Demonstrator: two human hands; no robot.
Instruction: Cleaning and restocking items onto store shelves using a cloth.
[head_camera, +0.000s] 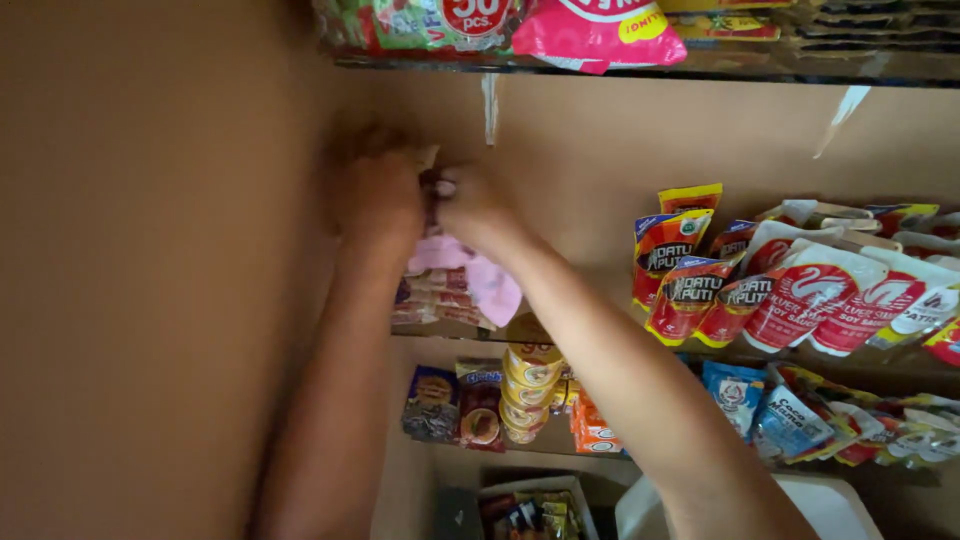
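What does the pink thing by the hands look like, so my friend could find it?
Start at the brown wall beside the shelves. Both hands, left hand and right hand, meet there, high up. Hanging just below them is the soft pale pink packet, the only plain pink one above the stacked yellow tins.

The setting was a small retail shop: brown board shelves (700, 75) were crowded with packaged goods for sale, among them rows of red and white sauce pouches (800, 295), a stack of yellow tins (528, 390), blue snack packets (770, 410) and pink bagged items (600, 30) overhead
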